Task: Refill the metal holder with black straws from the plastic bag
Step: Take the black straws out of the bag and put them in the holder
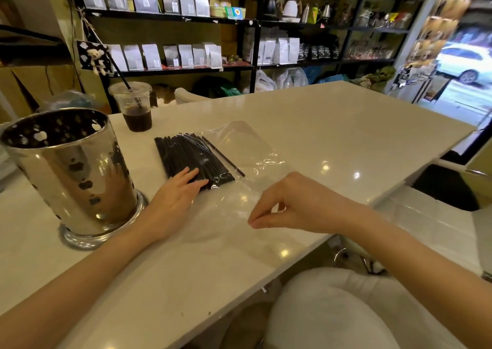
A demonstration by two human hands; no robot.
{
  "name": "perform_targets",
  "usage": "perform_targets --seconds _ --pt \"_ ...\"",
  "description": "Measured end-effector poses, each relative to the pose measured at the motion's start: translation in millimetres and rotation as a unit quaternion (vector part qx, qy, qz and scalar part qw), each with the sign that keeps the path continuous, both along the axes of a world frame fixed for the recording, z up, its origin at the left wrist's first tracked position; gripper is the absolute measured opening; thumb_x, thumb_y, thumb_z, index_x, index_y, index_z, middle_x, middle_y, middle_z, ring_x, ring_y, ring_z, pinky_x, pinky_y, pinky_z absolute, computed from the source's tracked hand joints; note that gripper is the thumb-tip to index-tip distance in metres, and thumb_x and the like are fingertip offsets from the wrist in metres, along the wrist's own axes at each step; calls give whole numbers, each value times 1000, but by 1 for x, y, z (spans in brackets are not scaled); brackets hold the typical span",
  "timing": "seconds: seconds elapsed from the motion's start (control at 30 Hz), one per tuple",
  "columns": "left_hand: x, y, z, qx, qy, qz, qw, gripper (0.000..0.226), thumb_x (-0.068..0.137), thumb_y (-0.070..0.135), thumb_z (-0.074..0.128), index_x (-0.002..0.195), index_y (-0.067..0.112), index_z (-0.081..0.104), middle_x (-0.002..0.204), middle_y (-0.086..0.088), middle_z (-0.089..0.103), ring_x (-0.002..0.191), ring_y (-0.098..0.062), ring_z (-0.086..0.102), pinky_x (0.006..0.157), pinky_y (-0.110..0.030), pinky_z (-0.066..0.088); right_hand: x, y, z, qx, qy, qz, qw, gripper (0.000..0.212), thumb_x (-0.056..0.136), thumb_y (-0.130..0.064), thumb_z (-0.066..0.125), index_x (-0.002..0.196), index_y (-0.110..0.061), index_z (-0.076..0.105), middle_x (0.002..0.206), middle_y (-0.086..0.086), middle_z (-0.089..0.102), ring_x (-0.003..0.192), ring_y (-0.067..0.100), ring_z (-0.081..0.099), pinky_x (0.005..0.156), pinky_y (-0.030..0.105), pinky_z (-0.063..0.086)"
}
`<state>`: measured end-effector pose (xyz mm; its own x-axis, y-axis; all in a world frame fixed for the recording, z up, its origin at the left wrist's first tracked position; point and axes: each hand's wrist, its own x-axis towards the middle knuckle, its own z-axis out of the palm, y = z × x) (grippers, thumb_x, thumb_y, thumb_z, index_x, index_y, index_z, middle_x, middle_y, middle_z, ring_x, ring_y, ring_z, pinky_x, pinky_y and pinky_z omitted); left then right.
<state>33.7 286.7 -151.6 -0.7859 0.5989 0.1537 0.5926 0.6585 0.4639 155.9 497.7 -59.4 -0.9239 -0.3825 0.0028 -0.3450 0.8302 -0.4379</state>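
A shiny perforated metal holder (70, 173) stands upright at the left of the white table (332, 125); its inside looks dark. A clear plastic bag (247, 149) lies flat in the middle, with a bundle of black straws (186, 154) inside its left part. My left hand (177, 198) rests flat on the near end of the straws, fingers spread, pressing through the plastic. My right hand (290, 205) hovers at the bag's near end, thumb and fingers pinched together; whether they hold the plastic edge is unclear.
A plastic cup of dark iced drink with a black straw (135, 108) stands behind the holder. Black shelves with pouches and kettles (186, 29) fill the back wall. The table's edge runs diagonally at the right, with a white stool (338, 308) below.
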Motion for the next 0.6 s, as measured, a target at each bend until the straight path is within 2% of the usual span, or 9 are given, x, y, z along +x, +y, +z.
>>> perform_targets --seconds 0.07,0.17,0.23,0.37,0.6 --pt "3 1 1 28 8 -1 1000 50 91 46 28 135 24 37 153 1 19 142 -12 7 116 -37 8 8 5 -9 14 -9 -6 1000 14 81 -32 66 92 -26 74 93 -8 74 80 7 65 74 30 52" --pt "9 6 3 -6 65 -49 997 89 68 80 11 136 28 34 148 15 10 137 -1 1 114 -34 -2 18 10 -23 39 -22 -4 999 17 83 -33 64 97 -27 72 100 -6 72 86 9 64 79 37 51" --pt "14 13 6 -27 81 -84 993 92 64 83 5 138 32 28 145 20 5 136 2 -3 112 -31 -7 24 10 -31 61 -35 -5 997 21 86 -31 60 104 -27 70 104 -6 71 86 6 62 81 34 51" --pt "19 19 6 -49 72 -146 986 85 67 82 11 138 38 25 150 18 8 139 1 -4 113 -32 -8 30 12 -34 59 -35 -17 997 27 90 -30 53 115 -28 63 106 -7 71 82 -3 55 79 21 46" --pt "17 17 1 -82 86 -172 978 76 72 74 7 133 39 36 148 17 22 136 3 -2 111 -30 -11 31 18 -38 8 8 -71 997 21 90 -25 53 104 -22 69 101 -5 73 87 5 61 78 23 48"
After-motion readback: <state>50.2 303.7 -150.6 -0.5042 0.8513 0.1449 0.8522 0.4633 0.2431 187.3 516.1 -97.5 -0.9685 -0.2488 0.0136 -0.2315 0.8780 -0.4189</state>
